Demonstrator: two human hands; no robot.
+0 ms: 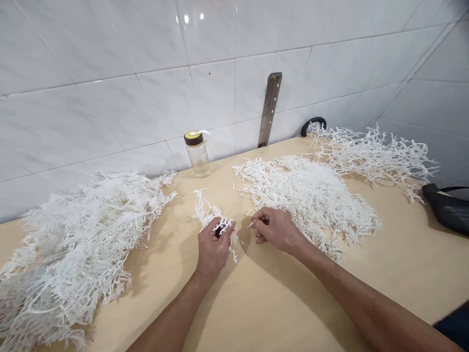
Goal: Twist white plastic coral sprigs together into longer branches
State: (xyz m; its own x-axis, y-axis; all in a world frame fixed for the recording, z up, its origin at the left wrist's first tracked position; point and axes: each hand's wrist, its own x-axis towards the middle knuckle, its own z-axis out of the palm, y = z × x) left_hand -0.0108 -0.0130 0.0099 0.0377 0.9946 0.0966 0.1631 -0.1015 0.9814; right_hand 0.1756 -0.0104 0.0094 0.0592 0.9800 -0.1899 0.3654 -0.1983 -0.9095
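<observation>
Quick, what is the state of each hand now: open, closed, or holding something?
Left hand: closed on a white sprig.
Right hand: fingers pinched shut on a small white piece.

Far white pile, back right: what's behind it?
A black curved handle pokes up behind the far white pile, against the tiled wall. Whatever it belongs to is covered.

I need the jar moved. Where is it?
In the head view the jar stands upright at the back of the table by the tiled wall, between the left heap and the middle heap of white plastic.
</observation>
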